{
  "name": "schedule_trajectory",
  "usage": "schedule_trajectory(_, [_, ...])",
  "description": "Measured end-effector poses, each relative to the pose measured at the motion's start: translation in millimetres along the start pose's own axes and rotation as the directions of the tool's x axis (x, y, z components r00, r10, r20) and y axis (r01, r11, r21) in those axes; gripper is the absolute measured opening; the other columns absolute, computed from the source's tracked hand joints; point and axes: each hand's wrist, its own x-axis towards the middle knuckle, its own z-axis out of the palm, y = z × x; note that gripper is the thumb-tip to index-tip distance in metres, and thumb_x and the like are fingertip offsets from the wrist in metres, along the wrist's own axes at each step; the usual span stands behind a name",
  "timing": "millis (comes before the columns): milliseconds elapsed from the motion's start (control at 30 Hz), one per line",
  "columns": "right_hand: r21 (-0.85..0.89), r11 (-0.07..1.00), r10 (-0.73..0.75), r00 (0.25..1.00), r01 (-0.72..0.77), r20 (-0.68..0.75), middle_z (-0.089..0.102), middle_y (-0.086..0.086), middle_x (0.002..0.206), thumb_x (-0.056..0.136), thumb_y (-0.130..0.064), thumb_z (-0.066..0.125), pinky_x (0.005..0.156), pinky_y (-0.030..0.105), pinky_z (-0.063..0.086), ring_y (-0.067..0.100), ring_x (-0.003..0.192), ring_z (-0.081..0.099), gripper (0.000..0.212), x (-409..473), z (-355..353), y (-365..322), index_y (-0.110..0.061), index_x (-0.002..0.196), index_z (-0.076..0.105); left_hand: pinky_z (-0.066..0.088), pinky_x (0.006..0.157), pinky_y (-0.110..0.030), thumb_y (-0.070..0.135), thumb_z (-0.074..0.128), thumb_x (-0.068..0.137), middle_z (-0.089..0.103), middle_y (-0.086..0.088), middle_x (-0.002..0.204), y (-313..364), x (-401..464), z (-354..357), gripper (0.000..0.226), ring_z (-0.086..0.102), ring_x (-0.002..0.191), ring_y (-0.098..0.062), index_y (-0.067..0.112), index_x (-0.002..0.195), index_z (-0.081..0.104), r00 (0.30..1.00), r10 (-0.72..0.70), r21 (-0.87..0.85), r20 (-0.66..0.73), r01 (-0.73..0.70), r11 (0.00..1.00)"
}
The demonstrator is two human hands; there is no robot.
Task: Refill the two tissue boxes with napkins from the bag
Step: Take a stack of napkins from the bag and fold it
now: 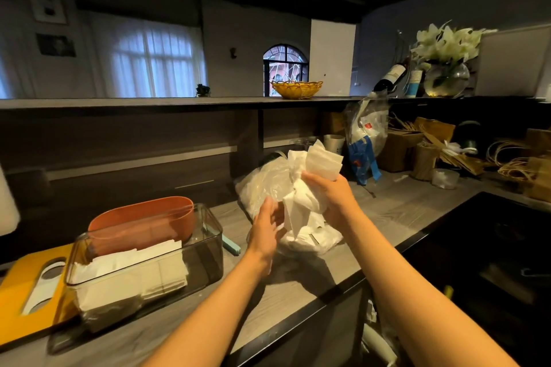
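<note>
At twelve o'clock from us on the counter [387, 211] our right hand [334, 197] grips a napkin bundle [323, 162] above the bag [265, 185], our left hand [265, 229] flat-fingered against it, the clear tissue box [205, 250] at nine o'clock.

You see thin crinkled clear plastic bag [262, 185], soft matt paper napkins [323, 162], smoky glossy plastic box [208, 247], matt woodgrain counter [396, 211].

2 hands [265, 226], 2 boxes [143, 265] – 1 bag [262, 185]
</note>
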Motion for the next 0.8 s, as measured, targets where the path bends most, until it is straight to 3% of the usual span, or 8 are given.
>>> schedule_trajectory(100, [-0.094,0.99,0.106,0.994,-0.103,0.027,0.071,0.008,0.096,0.085,-0.015,0.073,0.086,0.041,0.055,0.025,0.094,0.067,0.016,-6.3,9.8,25.0,-0.01,0.1,0.07,0.043,0.109,-0.05,0.067,0.026,0.098,0.067,-0.014,0.125,6.0,-11.2,-2.8,0.068,0.06,0.12,-0.034,0.016,0.124,0.063,0.983,-0.17,-0.237,0.073,0.183,0.954])
schedule_trajectory(200, [-0.279,0.952,0.127,0.992,-0.128,-0.02,0.073,0.005,0.092,0.082,-0.028,0.077,0.071,0.029,0.053,0.027,0.095,0.068,0.023,-15.4,16.4,61.4,-0.013,0.098,0.072,0.041,0.108,-0.052,0.059,0.035,0.099,0.066,-0.019,0.127,6.0,-16.2,-13.2,0.063,0.059,0.122,-0.036,0.012,0.132,0.059,0.959,-0.245,-0.414,0.146,0.284,0.865])
schedule_trajectory(267, [-0.306,0.945,0.127,0.992,-0.117,0.013,0.074,0.002,0.096,0.085,-0.033,0.073,0.063,0.018,0.05,0.022,0.094,0.069,0.033,-16.9,20.4,77.1,-0.01,0.109,0.071,0.046,0.104,-0.049,0.043,0.048,0.1,0.067,-0.019,0.125,2.1,-16.7,-20.7,0.047,0.061,0.12,-0.034,0.011,0.134,0.057,0.954,-0.27,-0.372,0.128,0.299,0.879])
schedule_trajectory(367, [-0.324,0.923,0.206,0.978,-0.209,-0.044,0.061,-0.004,0.118,0.095,-0.047,0.055,0.084,0.024,0.046,0.02,0.111,0.059,0.047,-14.5,29.6,82.9,-0.013,0.128,0.058,0.055,0.09,-0.045,0.017,0.057,0.099,0.068,-0.019,0.122,-12.0,-12.1,-28.8,0.039,0.066,0.111,-0.033,0.009,0.137,0.054,0.956,-0.287,-0.285,0.062,0.292,0.913])
schedule_trajectory(433, [-0.306,0.93,0.186,0.979,-0.203,-0.085,0.054,-0.005,0.12,0.098,-0.044,0.05,0.09,0.028,0.041,0.019,0.115,0.055,0.045,-8.5,32.7,87.2,-0.013,0.13,0.056,0.056,0.088,-0.045,0.004,0.052,0.1,0.069,-0.021,0.119,-19.2,-6.0,-31.7,0.035,0.068,0.106,-0.033,0.006,0.135,0.054,0.96,-0.28,-0.268,0.004,0.271,0.924])
schedule_trajectory(567, [-0.406,0.913,0.022,0.997,-0.05,-0.074,0.069,0.003,0.09,0.095,-0.027,0.061,0.062,0.02,0.05,0.016,0.082,0.063,0.013,1.7,29.9,89.4,-0.017,0.087,0.064,0.053,0.096,-0.049,-0.001,0.048,0.1,0.069,-0.02,0.118,-26.1,6.5,-36.5,0.033,0.066,0.109,-0.035,0.008,0.131,0.057,0.965,-0.255,-0.193,-0.054,0.241,0.951])
schedule_trajectory(633, [-0.328,0.944,0.022,0.998,-0.039,-0.056,0.067,0.001,0.083,0.09,-0.016,0.067,0.054,0.016,0.049,0.014,0.076,0.064,0.006,5.2,25.5,85.0,-0.011,0.093,0.064,0.052,0.097,-0.048,0.0,0.049,0.1,0.068,-0.021,0.12,-26.1,8.3,-38.4,0.032,0.064,0.112,-0.036,0.006,0.131,0.057,0.966,-0.255,-0.203,-0.032,0.244,0.948])
schedule_trajectory(800, [-0.346,0.938,-0.042,0.998,0.024,-0.046,0.063,0.006,0.101,0.083,-0.009,0.073,0.066,0.023,0.051,0.019,0.09,0.063,0.032,18.8,12.8,73.3,-0.013,0.112,0.059,0.057,0.087,-0.05,0.002,0.047,0.101,0.069,-0.02,0.118,-21.3,7.5,-42.3,0.027,0.068,0.103,-0.036,0.011,0.123,0.059,0.953,-0.297,-0.279,0.059,0.301,0.912])
